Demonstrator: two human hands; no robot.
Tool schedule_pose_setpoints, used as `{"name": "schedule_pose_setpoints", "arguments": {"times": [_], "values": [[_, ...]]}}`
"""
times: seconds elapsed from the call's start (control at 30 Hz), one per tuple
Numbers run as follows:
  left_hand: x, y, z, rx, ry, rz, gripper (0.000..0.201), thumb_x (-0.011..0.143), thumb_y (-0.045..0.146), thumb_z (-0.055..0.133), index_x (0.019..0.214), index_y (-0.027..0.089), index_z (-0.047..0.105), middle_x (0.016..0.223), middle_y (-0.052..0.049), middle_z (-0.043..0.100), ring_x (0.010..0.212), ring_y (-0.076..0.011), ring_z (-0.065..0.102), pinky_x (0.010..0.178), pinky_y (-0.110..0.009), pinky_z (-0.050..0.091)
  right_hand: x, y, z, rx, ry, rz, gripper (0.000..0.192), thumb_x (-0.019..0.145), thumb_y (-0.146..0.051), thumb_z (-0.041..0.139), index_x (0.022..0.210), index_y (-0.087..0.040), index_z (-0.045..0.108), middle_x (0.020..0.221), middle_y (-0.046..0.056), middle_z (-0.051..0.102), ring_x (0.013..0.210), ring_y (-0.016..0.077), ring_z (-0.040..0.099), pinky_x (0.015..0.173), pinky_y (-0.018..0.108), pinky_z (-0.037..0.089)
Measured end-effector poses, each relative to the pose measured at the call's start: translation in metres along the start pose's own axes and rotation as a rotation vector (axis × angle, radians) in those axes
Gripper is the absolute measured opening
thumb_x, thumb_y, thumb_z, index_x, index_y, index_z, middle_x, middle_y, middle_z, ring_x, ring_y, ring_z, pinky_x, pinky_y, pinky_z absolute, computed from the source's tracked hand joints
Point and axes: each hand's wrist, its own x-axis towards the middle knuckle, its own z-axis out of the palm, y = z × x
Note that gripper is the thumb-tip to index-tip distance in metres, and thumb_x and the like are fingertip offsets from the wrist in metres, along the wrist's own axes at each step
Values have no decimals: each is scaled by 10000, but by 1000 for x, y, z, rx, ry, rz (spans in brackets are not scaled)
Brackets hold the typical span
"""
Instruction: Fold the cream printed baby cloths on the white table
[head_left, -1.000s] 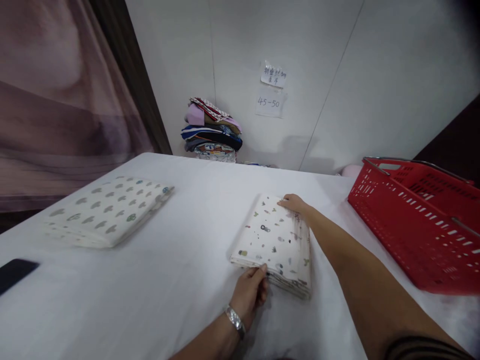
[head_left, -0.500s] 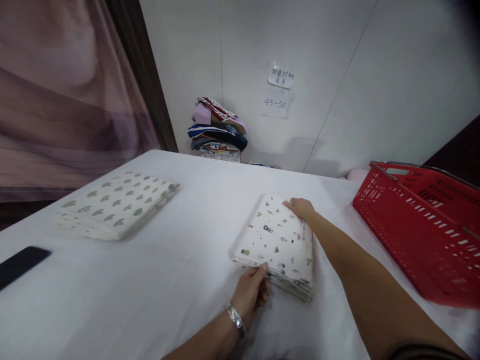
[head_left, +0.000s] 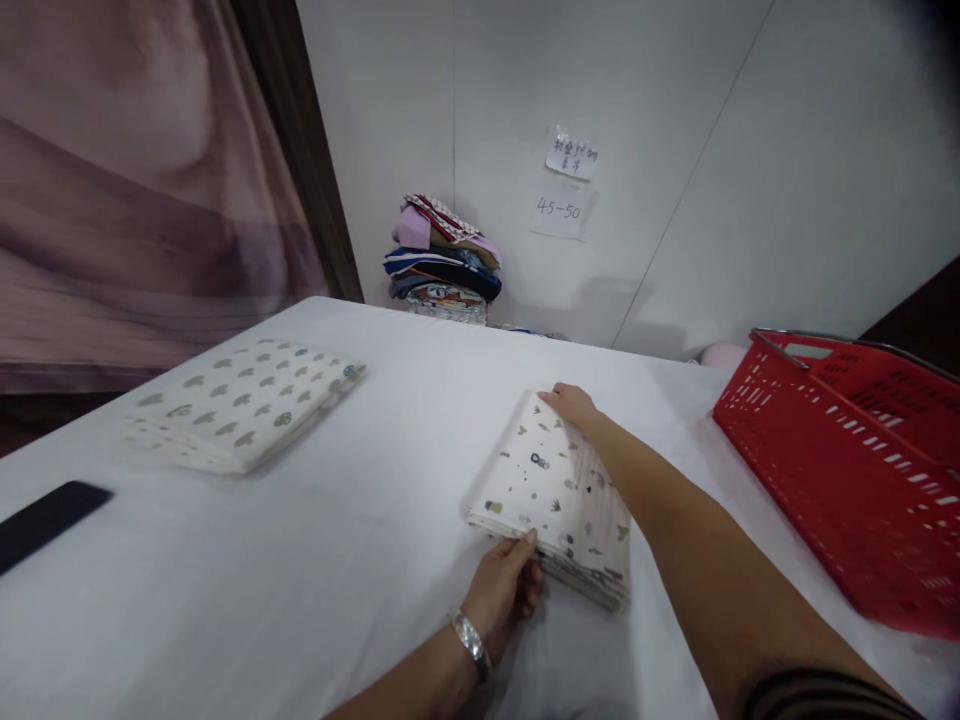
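Note:
A folded white cloth (head_left: 536, 470) with small printed figures lies on the white-covered table (head_left: 300, 570) in front of me. My left hand (head_left: 506, 580), with a silver bracelet (head_left: 469, 640) at the wrist, pinches the near edge of this cloth, thumb on top and fingers below. My right hand (head_left: 574, 403) is at its far edge, fingers closed over the border; the fingertips are partly hidden. The right forearm passes over the cloth's right side. At the left lies a second folded cloth (head_left: 251, 400), white with grey cloud-like shapes, apart from both hands.
A red perforated basket (head_left: 832, 480) with a metal handle stands at the table's right. A dark flat object (head_left: 52, 520) lies at the left edge. Stacked fabrics (head_left: 442, 260) sit behind the table, below paper notes (head_left: 559, 212) on the wall. A curtain (head_left: 135, 200) hangs at left.
My right hand has slid left along the far edge of the cloth. My left hand keeps its hold at the near edge. The view has shifted slightly.

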Motion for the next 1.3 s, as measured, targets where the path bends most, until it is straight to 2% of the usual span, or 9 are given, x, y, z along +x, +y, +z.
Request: {"name": "schedule_pose_setpoints", "arguments": {"times": [0.3, 0.37, 0.47, 0.57, 0.7, 0.83, 0.93, 1.07, 1.3], "values": [[-4, 2, 1, 16, -23, 15, 443, 641, 578, 654, 674, 180, 461, 525, 53, 519, 358, -42, 414, 370, -185, 223, -5, 7, 12, -129, 41, 31, 557, 885, -616, 299, 1034, -171, 598, 1028, 131, 655, 969, 256, 580, 779, 303, 407], [-3, 1, 1, 8, -34, 21, 411, 649, 535, 666, 678, 173, 474, 527, 53, 521, 363, -41, 420, 376, -182, 237, -8, 6, 10, -136, 35, 31, 552, 899, -588, 289, 1044, -156, 602, 1069, 148, 638, 1010, 272, 560, 825, 333, 401], [-3, 1, 0, -19, -56, 25, 335, 647, 434, 691, 693, 169, 491, 526, 57, 519, 367, -41, 423, 386, -180, 254, -21, 3, 7, -134, 128, -25, 485, 908, -506, 349, 1154, -147, 562, 1233, 159, 554, 1152, 305, 465, 938, 407, 351], [-3, 2, 0, -47, -82, 35, 275, 640, 348, 694, 693, 167, 493, 524, 61, 509, 379, -40, 425, 399, -174, 272, -52, -3, 7, -38, 181, -64, 453, 902, -414, 407, 1252, -142, 503, 1332, 145, 478, 1225, 298, 403, 1002, 418, 316], [-4, 4, 0, -73, -109, 39, 228, 660, 287, 672, 676, 168, 478, 521, 61, 499, 386, -35, 418, 398, -165, 260, -124, -18, 16, 135, 177, -234, 383, 870, -374, 466, 1172, -166, 579, 1306, 94, 513, 1218, 240, 430, 1029, 348, 322], [-5, 6, -1, -133, -121, 31, 197, 695, 238, 646, 667, 167, 464, 523, 62, 494, 398, -31, 423, 404, -151, 279, -202, -30, 26, 320, 197, -385, 263, 857, -323, 463, 1000, -213, 654, 1091, 58, 631, 1050, 211, 541, 927, 344, 410], [-5, 8, -1, -195, -107, 1, 146, 755, 180, 585, 660, 162, 476, 508, 55, 495, 394, -32, 427, 396, -139, 286, -242, -32, 31, 312, 229, -437, 222, 863, -284, 464, 929, -216, 665, 946, 56, 655, 933, 200, 566, 861, 335, 431], [-4, 13, 0, -229, -61, -41, 202, 826, 146, 490, 624, 147, 480, 475, 42, 481, 365, -30, 411, 370, -130, 287, -266, -28, 37, 157, 322, -438, 206, 871, -245, 482, 973, -203, 657, 966, 75, 639, 916, 210, 545, 829, 340, 425], [-5, 23, -2, -287, -45, 3, 215, 822, 134, 494, 608, 141, 474, 461, 46, 455, 349, -23, 387, 345, -116, 277, -276, -23, 52, -44, 433, -443, 232, 893, -226, 474, 1033, -187, 655, 962, 95, 625, 877, 212, 523, 772, 325, 415]]}}
